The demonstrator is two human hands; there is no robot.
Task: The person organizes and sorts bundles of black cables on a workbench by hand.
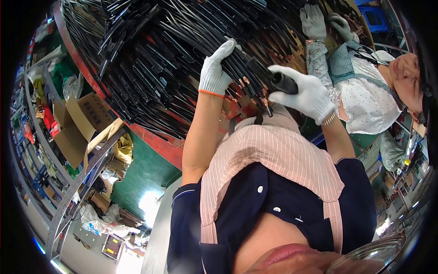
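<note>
My left hand [215, 68], in a white knit glove with an orange cuff edge, is closed around a bundle of black cables [237, 64]. Bare copper strands [245, 83] show at the cable ends below it. Just to the right, my right hand [311, 97], gloved in white too, grips a short black cylinder with a hollow-looking end [284, 83]. Its thumb and fingers reach around the cylinder, close beside the copper ends. What kind of thing the cylinder is does not show clearly.
Heaped black cables with dark connectors [150, 64] cover the red-edged table [157, 144]. At right, a co-worker's gloved hands [314, 23] rest by the cables. An open cardboard box [77, 130] and a metal rack [73, 201] stand left; a blue stool [373, 19] is at far right.
</note>
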